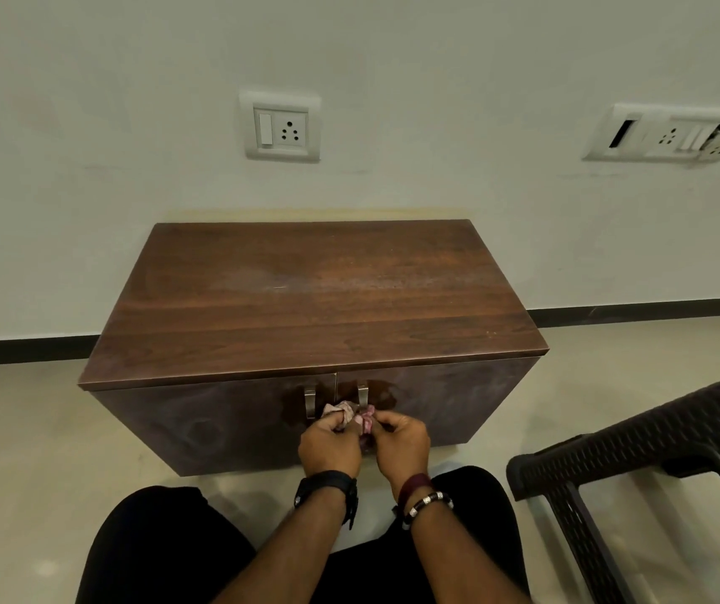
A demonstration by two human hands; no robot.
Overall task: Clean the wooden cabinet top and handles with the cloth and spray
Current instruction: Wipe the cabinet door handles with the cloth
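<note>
1. The wooden cabinet [314,294] stands on the floor against the wall, its top bare with a pale smeared patch across the middle
2. Two metal handles, the left handle [310,402] and the right handle [363,395], sit either side of the door seam
3. The left hand [329,446] and right hand [401,442] are both curled closed around a bunched pinkish cloth [351,417], held just below and between the handles
4. A dark woven chair [654,451] stands to the right
</note>
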